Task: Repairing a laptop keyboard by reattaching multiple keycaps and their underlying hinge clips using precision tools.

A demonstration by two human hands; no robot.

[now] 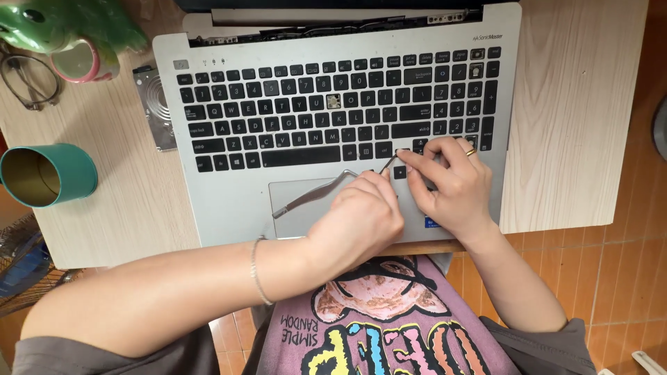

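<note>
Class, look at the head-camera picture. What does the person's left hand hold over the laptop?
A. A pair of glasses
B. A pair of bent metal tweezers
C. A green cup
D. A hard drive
B: the left hand grips bent metal tweezers whose tips reach a key at the lower right of the keyboard, where the right hand rests its fingertips.

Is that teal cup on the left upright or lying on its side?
On its side: the teal cup lies on the wooden table, its open mouth facing left, inside visible.
</note>
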